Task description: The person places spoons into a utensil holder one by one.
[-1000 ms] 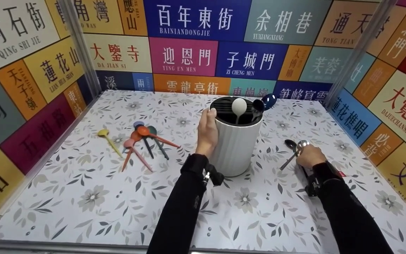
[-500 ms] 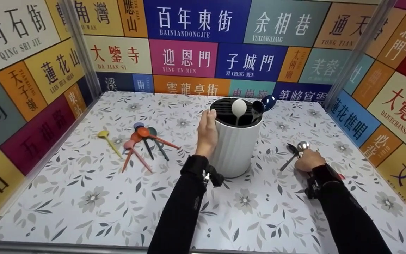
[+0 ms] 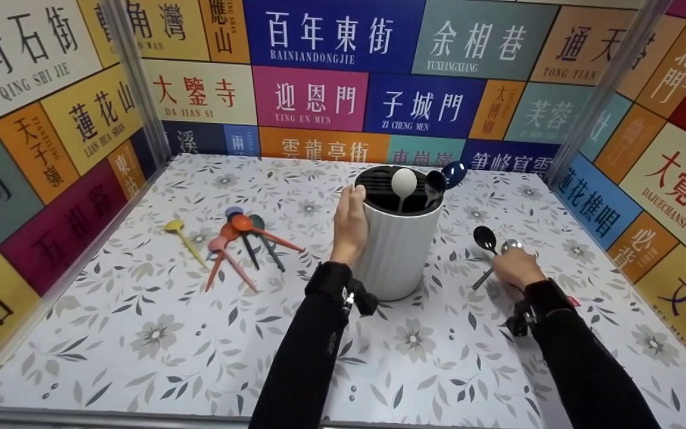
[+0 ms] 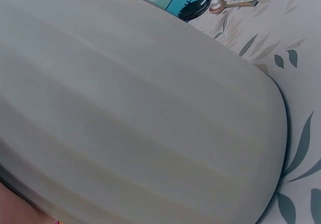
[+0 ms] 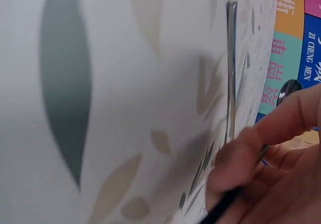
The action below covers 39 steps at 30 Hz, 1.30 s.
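My left hand (image 3: 350,223) rests along the left side of a white ribbed utensil holder (image 3: 399,256), fingers straight and tips at the rim. A white spoon (image 3: 404,181), a dark spoon (image 3: 436,180) and a navy blue spoon (image 3: 454,173) stand in its slotted black top. At the right, my right hand (image 3: 518,266) pinches a black spoon (image 3: 485,238) by its handle, bowl pointing away and up. A silver spoon (image 3: 513,244) lies on the table just behind that hand; its handle (image 5: 231,68) shows beyond the fingers in the right wrist view.
On the left of the flowered table (image 3: 158,369) lies a loose group of spoons, among them a yellow spoon (image 3: 183,241), an orange spoon (image 3: 265,231) and a pink spoon (image 3: 233,259). Sign-patterned walls (image 3: 331,36) close off the back and both sides.
My right hand has shifted slightly left, and the black spoon has come away from the silver one, its bowl now tilted up. The left hand and the holder stay put.
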Motion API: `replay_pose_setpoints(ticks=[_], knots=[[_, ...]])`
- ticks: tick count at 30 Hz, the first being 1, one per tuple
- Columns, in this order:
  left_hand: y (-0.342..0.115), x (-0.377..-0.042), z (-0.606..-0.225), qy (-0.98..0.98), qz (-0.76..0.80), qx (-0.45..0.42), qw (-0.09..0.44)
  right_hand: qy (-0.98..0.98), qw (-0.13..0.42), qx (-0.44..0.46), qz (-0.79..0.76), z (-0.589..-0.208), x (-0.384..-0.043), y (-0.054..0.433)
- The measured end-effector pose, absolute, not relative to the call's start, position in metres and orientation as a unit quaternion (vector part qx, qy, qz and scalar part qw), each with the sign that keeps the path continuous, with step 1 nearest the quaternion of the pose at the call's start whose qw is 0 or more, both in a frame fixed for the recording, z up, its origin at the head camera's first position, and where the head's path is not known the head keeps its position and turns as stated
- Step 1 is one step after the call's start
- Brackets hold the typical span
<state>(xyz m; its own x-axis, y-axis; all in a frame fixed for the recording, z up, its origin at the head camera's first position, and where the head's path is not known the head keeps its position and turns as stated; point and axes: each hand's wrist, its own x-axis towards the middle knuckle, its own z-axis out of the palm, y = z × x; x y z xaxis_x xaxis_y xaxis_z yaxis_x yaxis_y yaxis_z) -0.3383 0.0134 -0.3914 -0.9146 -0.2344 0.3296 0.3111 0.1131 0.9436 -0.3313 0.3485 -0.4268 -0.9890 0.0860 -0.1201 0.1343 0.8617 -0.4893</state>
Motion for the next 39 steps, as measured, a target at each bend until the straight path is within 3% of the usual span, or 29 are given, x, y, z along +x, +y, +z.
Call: replay_pose_setpoints(ticks=[19, 31, 39], knots=[[0.015, -0.338, -0.392, -0.714, -0.668, -0.027, 0.206, 0.916, -0.047, 0.056, -0.395, -0.424, -0.335, 0.31], [0.014, -0.338, -0.391, -0.711, -0.672, -0.027, 0.207, 0.82, -0.05, 0.054, -0.568, -0.404, -0.334, 0.279], [0.014, -0.339, -0.392, -0.706, -0.674, -0.032, 0.214, 0.725, -0.082, 0.02, -0.683, -0.392, -0.333, 0.256]])
